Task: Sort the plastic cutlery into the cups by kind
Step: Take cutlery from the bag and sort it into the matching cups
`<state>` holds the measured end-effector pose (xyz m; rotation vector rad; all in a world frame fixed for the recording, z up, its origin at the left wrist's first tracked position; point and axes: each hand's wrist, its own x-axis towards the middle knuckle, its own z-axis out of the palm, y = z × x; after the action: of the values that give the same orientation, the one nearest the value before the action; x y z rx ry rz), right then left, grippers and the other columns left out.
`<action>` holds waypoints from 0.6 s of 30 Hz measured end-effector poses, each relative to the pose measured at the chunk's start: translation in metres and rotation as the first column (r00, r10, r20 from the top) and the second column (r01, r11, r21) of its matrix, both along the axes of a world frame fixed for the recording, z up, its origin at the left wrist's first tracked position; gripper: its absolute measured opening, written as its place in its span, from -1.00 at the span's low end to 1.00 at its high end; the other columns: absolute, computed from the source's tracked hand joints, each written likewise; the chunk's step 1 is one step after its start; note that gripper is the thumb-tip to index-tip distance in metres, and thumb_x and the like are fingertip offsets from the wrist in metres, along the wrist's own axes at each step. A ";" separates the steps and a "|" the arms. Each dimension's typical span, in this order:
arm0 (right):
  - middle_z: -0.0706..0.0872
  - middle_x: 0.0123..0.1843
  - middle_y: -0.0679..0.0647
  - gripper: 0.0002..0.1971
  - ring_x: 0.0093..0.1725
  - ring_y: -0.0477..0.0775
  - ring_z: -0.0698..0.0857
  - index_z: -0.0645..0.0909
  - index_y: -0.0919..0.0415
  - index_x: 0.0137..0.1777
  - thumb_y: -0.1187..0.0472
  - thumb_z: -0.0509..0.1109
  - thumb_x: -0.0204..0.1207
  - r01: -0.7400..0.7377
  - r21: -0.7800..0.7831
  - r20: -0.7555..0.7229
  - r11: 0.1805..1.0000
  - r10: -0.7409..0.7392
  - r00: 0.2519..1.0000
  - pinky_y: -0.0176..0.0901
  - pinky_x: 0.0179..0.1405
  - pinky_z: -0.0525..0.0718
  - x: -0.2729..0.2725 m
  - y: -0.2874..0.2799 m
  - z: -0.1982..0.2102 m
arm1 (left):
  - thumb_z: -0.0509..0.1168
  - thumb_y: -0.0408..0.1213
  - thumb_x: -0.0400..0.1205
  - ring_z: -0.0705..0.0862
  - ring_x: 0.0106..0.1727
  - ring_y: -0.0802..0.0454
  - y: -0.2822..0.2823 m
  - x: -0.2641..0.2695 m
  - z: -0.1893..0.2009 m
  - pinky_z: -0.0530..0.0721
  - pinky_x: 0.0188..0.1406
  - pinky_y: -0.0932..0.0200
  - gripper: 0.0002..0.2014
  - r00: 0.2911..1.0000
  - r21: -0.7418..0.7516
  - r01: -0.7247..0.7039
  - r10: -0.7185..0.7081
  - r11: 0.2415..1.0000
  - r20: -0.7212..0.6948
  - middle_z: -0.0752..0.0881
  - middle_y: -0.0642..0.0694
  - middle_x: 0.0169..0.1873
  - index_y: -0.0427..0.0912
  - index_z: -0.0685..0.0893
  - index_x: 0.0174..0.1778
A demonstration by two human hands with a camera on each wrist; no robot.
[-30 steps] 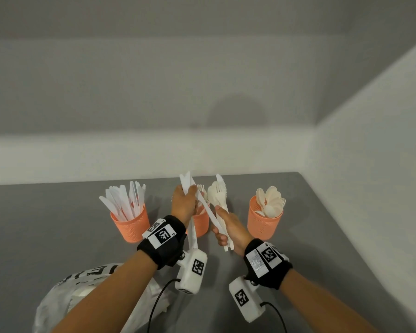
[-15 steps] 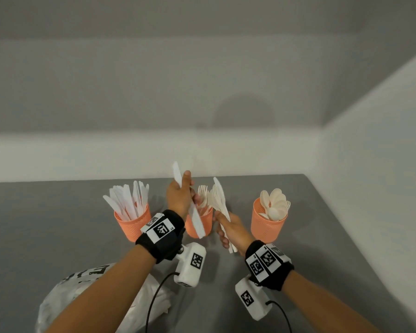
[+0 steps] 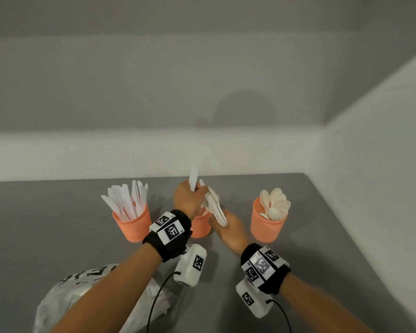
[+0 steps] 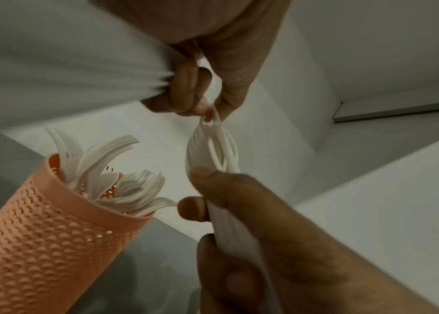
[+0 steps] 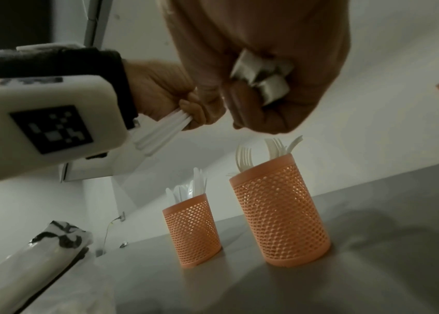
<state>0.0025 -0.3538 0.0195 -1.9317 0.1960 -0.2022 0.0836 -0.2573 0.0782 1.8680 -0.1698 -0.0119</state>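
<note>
Above the grey table, three orange cups stand in a row: knives, forks (half hidden by the hands), spoons. Over the fork cup the right hand grips a bundle of cutlery by its handles; light, stiff, slippery pieces, I think. The left hand pinches a few white pieces, probably knives, with fingers curled tight.

Black wristbands, white tagged camera boxes
</note>
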 end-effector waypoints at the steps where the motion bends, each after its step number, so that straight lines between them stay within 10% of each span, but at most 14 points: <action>1: 0.67 -0.29 -0.16 -0.83 -0.31 -0.23 0.64 0.60 0.20 0.13 0.18 0.30 0.60 -0.016 0.071 0.003 0.997 0.015 1.000 -0.44 -0.35 0.54 -0.001 0.000 0.003 | 0.29 -0.36 0.57 0.60 -0.28 -0.09 0.000 0.002 0.000 0.58 -0.25 0.09 -0.87 1.000 -0.020 -0.008 0.008 1.000 0.006 0.61 -0.18 -0.34 -0.23 0.52 -0.29; 5: 0.39 -0.70 -0.17 -0.82 -0.74 -0.21 0.32 0.55 0.04 0.05 -0.03 0.22 0.63 0.012 0.269 -0.031 0.963 -0.004 1.000 -0.42 -0.74 0.27 -0.002 0.003 0.007 | 0.18 -0.30 0.65 0.48 -0.45 -0.01 0.001 0.006 -0.004 0.42 -0.50 0.21 -0.90 0.998 -0.174 -0.064 0.058 0.983 -0.035 0.49 -0.07 -0.45 -0.22 0.48 -0.18; 12: 0.44 -0.42 -0.19 -0.66 -0.62 -0.39 0.51 0.58 0.17 0.04 -0.10 0.19 0.61 0.029 0.176 -0.006 0.984 -0.028 1.000 -0.53 -0.62 0.39 0.003 0.011 0.004 | 0.28 -0.38 0.60 0.57 -0.45 0.07 0.004 -0.004 -0.007 0.54 -0.58 0.43 -0.94 0.997 -0.284 -0.030 0.009 0.958 -0.073 0.58 -0.09 -0.45 -0.30 0.58 -0.16; 18: 0.37 -0.50 0.01 -0.61 -0.71 -0.21 0.27 0.49 0.12 -0.18 -0.16 0.07 0.64 0.069 0.420 -0.151 0.905 -0.006 0.989 -0.40 -0.75 0.21 0.005 0.019 0.011 | 0.11 -0.19 0.72 0.61 -0.43 0.01 0.009 0.000 -0.004 0.53 -0.42 0.27 -0.71 0.995 -0.356 -0.096 0.090 0.929 -0.033 0.64 -0.08 -0.44 -0.16 0.57 -0.29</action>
<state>0.0077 -0.3344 0.0305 -1.5074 0.3461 -0.0362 0.0838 -0.2478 0.0747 1.5085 -0.0659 0.0659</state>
